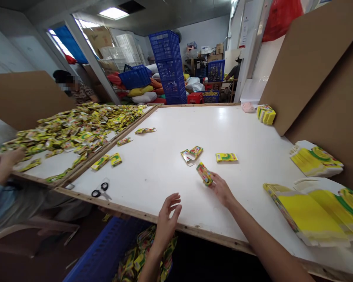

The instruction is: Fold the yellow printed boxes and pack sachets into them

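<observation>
We grasp a slim, oblong printed-card box (204, 173) in our right hand (222, 190); beside it, our left hand (169, 213) curves loosely, released.

**Plenty of Print, Not One Word We Can Read**

We look straight to the small box (204, 173) in the right hand (220, 190): colourful printing, too small for us to make out! Across to the lone box (226, 157), a reddish mark near its right end, and the lettering beats us again. Over on the right, the flat cartons (313, 211): green curves, a bright emblem, nothing legible. And up high, a pale notice (245, 31), its lines a blur to us!
</observation>
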A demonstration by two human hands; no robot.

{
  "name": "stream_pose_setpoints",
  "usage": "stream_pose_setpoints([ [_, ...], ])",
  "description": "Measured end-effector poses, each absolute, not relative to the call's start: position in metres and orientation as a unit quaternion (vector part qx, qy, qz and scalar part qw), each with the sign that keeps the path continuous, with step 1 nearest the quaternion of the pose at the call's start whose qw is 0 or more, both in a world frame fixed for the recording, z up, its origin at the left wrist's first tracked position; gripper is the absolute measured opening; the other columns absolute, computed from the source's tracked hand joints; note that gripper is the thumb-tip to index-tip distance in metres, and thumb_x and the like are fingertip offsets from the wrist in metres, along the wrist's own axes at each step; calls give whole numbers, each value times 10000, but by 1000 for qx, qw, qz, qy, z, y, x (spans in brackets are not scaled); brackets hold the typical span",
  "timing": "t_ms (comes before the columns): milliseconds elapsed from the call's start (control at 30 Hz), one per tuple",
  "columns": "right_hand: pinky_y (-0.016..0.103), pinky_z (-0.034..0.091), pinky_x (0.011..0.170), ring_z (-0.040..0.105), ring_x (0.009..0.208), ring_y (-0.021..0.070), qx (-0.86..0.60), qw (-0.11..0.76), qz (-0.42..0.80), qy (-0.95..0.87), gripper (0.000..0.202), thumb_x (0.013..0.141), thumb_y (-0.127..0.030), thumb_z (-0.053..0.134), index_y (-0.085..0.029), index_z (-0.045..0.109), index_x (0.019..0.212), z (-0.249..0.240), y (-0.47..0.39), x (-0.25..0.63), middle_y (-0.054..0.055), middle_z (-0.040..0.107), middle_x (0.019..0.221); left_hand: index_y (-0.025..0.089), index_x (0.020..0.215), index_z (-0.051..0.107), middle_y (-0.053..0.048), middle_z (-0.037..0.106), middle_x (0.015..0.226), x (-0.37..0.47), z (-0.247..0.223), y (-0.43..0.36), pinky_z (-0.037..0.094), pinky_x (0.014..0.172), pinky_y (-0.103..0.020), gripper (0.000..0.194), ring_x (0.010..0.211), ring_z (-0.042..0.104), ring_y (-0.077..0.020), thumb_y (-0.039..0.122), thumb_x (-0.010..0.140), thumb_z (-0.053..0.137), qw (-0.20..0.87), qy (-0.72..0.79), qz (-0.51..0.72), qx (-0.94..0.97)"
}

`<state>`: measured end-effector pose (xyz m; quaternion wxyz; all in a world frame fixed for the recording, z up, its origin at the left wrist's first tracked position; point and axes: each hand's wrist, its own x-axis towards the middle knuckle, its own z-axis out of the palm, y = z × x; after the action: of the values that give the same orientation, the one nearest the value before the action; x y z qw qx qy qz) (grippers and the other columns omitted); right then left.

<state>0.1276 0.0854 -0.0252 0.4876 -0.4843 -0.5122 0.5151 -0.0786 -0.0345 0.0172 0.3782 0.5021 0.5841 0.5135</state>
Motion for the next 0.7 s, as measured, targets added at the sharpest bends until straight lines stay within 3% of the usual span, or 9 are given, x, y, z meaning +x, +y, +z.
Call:
stream_pose_setpoints([
  [100, 380, 581, 690, 724, 839, 239, -416, 473, 587, -509, 408, 968, -427, 387, -175, 654, 1146, -25, 39, 129, 104, 734, 1021, 239, 1248, 453, -129, 607, 1214, -46, 2, -7, 507, 883, -385, 529, 1014, 649, -229, 373, 788, 678, 453, 532, 544, 464],
  [233, 375, 574, 696, 721, 781, 237, -382, 463, 626, -497, 344, 878, -453, 551, -192, 689, 1054, -25, 8, 134, 76, 753, 867, 245, 1259, 416, -75, 678, 1036, -20, -7, 2, 520, 838, -350, 565, 931, 674, -209, 348, 775, 690, 501, 491, 527, 480],
  [433, 370, 526, 851, 682, 950, 217, -409, 508, 572, -497, 433, 819, -395, 640, -260, 523, 1213, -29, 1, 145, 63, 701, 1036, 252, 1270, 427, -38, 694, 964, -21, -5, -8, 497, 804, -303, 573, 880, 666, -188, 262, 765, 698, 525, 474, 501, 499],
  [700, 334, 531, 793, 682, 901, 218, -426, 499, 520, -547, 263, 851, -392, 600, -245, 598, 1069, -27, -7, 148, 40, 708, 952, 253, 1207, 464, -26, 682, 928, -27, -8, -13, 517, 712, -290, 507, 785, 659, -177, 300, 766, 709, 567, 454, 457, 514],
])
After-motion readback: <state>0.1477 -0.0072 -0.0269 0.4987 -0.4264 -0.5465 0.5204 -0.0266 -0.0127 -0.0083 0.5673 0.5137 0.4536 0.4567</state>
